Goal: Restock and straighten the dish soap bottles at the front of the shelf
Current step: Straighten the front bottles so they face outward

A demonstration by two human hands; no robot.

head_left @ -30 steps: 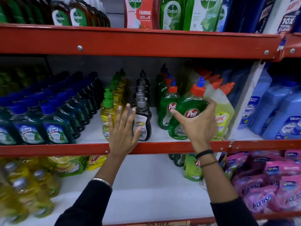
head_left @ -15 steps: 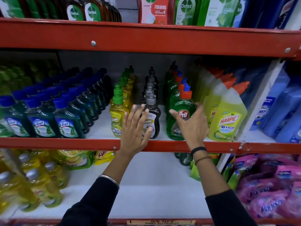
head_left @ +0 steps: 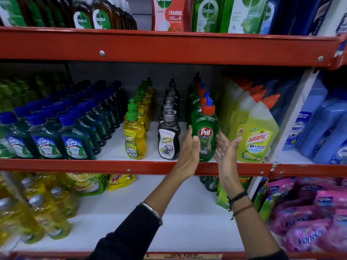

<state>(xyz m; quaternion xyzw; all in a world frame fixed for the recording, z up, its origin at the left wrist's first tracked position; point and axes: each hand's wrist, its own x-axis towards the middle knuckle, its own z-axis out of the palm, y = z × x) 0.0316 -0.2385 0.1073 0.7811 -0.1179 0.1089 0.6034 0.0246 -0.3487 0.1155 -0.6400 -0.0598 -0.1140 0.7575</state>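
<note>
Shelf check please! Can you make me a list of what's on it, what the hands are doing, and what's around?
Surface: red-edged shelf, white deck.
Job's things: green Pril bottle upright at the front; yellow Super bottle and dark Super bottle lead their rows.
Clutter: yellow Harpic bottle right of Pril.
Hands: left hand and right hand open, flanking Pril.
Cables: nothing seen.
Surroundings: Dettol bottles above, pink Vanish packs below.

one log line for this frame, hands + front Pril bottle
phase: straightening | left hand: open, left of Pril bottle | right hand: open, right of it | bottle: upright, label forward, at shelf edge
</note>
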